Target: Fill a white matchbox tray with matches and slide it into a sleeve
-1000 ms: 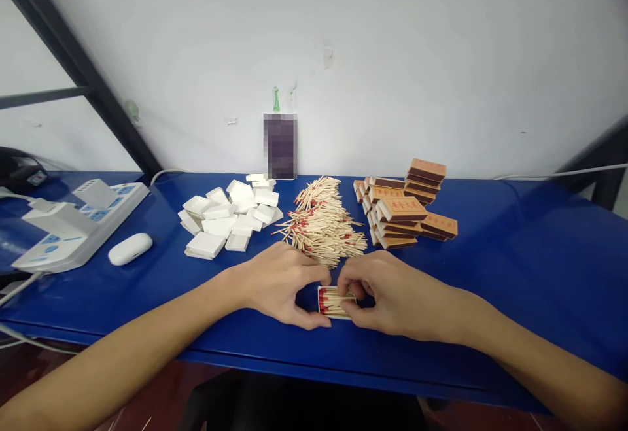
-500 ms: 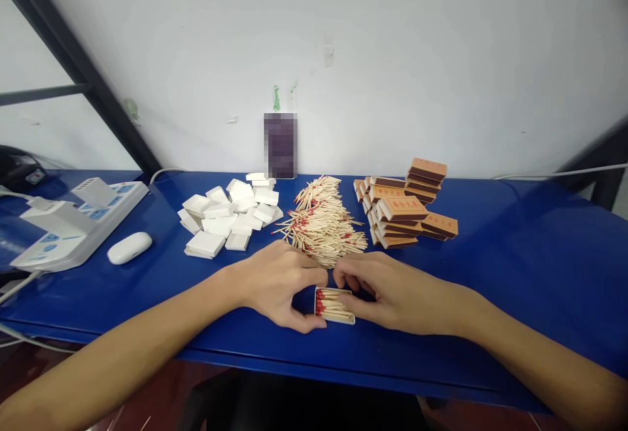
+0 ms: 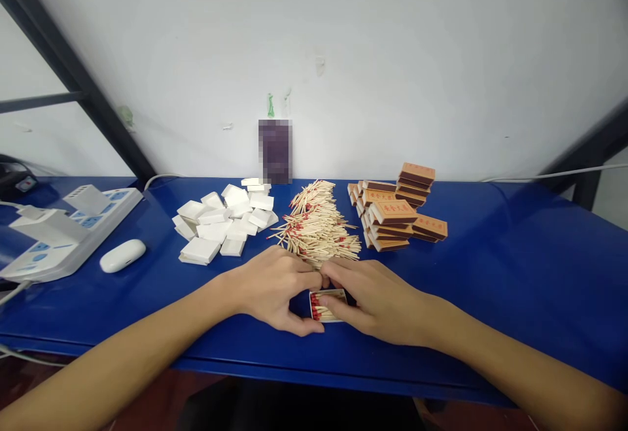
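A small white matchbox tray (image 3: 329,321) lies near the table's front edge, filled with red-tipped matches (image 3: 316,310) whose heads point left. My left hand (image 3: 277,288) curves around its left end, thumb at the near edge and bent fingers at the far edge. From the right, my right hand (image 3: 377,300) lays its thumb across the matches in the tray, while its curled fingers sit at the far side, touching my left fingertips. Just beyond both hands rises a heap of loose matches (image 3: 318,225). The right fingertips are partly hidden.
White empty trays (image 3: 199,250) lie piled left of the heap. Orange-brown matchboxes (image 3: 392,211) are stacked to its right. A white earbud case (image 3: 122,256) and a power strip (image 3: 63,248) with plugs sit at left. A blurred dark rectangle (image 3: 276,152) stands against the wall.
My right hand has moved left over the tray, its thumb now farther across the matches. Its fingers have come against my left fingertips. The camera view has shifted slightly.
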### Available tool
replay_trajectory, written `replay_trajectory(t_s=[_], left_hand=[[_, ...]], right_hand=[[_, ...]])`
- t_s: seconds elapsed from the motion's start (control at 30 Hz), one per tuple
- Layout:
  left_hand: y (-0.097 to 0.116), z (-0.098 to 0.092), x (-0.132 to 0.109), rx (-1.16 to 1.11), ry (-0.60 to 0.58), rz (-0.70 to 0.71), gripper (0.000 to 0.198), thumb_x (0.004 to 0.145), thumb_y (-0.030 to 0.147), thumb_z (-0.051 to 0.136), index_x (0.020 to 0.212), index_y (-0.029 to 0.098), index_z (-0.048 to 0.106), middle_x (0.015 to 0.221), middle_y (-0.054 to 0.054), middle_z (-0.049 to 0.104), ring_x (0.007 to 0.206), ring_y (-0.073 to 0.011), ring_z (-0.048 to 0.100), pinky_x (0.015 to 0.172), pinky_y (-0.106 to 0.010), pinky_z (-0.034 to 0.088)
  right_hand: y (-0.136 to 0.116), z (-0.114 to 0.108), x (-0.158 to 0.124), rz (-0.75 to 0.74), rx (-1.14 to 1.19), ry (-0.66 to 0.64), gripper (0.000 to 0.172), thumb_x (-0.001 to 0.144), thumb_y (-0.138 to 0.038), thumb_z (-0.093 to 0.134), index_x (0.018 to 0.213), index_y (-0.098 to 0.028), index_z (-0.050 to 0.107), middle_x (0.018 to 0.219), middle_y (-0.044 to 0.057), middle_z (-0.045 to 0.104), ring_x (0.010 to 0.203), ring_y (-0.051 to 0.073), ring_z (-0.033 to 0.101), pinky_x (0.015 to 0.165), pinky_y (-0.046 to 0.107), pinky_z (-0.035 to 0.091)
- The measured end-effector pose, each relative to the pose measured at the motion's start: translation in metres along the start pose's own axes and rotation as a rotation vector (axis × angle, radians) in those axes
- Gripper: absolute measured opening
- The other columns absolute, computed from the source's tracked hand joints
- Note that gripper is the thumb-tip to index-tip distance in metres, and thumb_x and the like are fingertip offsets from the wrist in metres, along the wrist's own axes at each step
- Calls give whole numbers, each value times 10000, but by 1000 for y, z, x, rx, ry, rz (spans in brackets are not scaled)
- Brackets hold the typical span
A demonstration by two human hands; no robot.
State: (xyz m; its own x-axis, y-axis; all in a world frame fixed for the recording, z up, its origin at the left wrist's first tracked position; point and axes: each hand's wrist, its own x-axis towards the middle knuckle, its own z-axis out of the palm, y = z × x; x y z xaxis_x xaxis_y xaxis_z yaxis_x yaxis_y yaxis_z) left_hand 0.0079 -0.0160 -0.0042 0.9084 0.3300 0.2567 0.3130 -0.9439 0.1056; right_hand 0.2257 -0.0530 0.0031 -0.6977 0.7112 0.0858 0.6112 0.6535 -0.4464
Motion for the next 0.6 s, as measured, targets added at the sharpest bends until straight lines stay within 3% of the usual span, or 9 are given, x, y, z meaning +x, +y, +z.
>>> replay_trajectory(t_s=[0.23, 0.47, 0.53, 0.6], left_hand=[[-1, 1, 0, -17, 2, -4, 379, 778, 565, 646, 804, 189, 613, 661, 6, 637, 557, -142, 571, 509, -265, 343], [-1, 0, -1, -30, -16, -3, 353, 764, 534, 655, 824, 190, 609, 665, 7, 629, 570, -151, 579, 520, -272, 361], [-2, 0, -2, -27, -19, -2, 351, 762, 532, 655, 813, 188, 603, 669, 2, 629, 572, -152, 576, 518, -272, 355], [-4, 0, -3, -16, -19, 1, 363, 759, 541, 656, 816, 187, 599, 671, 1, 625, 575, -155, 573, 517, -274, 351]], right_hand=[[-2, 1, -2, 6, -23, 7, 163, 953, -259, 453, 802, -212, 411, 822, 6, 572, 672, 144, 492, 591, 290, 319], [3, -2, 1, -75, -52, -31, 190, 992, -334, 439, 867, -196, 477, 863, 25, 602, 715, 148, 536, 612, 288, 358], [1, -5, -1, -103, -100, 9, 206, 997, -319, 422, 855, -191, 499, 835, 27, 610, 682, 139, 538, 588, 280, 359], [-2, -14, -10, -171, -185, 134, 202, 983, -268, 424, 820, -194, 518, 760, 17, 601, 627, 131, 526, 558, 276, 355]])
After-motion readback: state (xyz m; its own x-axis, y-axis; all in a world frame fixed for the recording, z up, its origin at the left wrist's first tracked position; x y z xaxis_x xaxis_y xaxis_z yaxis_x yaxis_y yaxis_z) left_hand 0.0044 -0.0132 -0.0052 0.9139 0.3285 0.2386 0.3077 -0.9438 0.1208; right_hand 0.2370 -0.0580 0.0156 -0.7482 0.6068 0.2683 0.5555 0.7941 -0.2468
